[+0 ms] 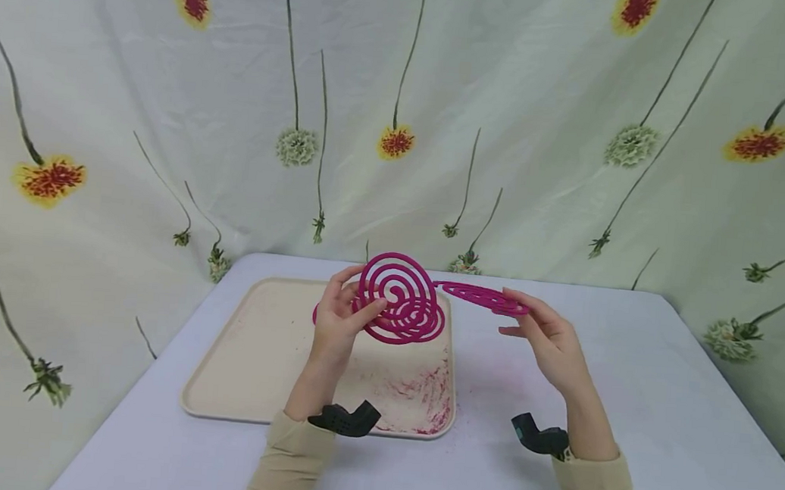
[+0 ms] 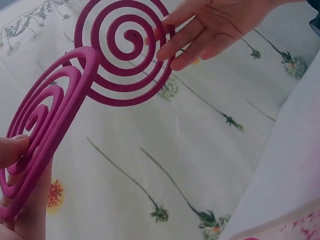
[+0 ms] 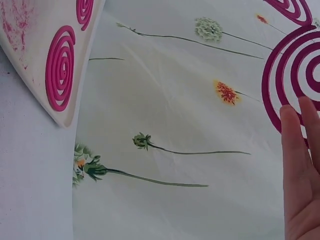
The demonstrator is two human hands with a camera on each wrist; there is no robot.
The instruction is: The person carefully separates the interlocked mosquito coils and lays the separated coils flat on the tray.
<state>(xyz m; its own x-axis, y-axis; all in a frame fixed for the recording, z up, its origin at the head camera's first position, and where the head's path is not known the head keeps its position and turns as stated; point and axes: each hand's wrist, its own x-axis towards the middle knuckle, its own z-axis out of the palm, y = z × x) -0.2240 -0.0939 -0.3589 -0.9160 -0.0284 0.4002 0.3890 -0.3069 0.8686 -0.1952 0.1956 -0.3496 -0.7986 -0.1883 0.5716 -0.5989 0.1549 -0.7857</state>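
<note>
My left hand (image 1: 335, 328) pinches a magenta mosquito coil (image 1: 392, 296) between thumb and fingers, its flat spiral facing me in the head view. Another magenta mosquito coil (image 1: 491, 298) is gripped at its outer edge by my right hand (image 1: 556, 347); the head view sees it almost edge-on. In the left wrist view the right-hand coil (image 2: 132, 37) shows its full spiral, overlapping the rim of the left-hand coil (image 2: 86, 70). Both coils are held up above the table, side by side, their near edges meeting in the head view.
A beige tray (image 1: 247, 371) lies on the white table (image 1: 629, 383), with pink residue over its right part. More coils (image 3: 61, 70) lie along its far side, partly hidden behind my left hand in the head view. A flower-printed cloth (image 1: 512, 94) hangs behind.
</note>
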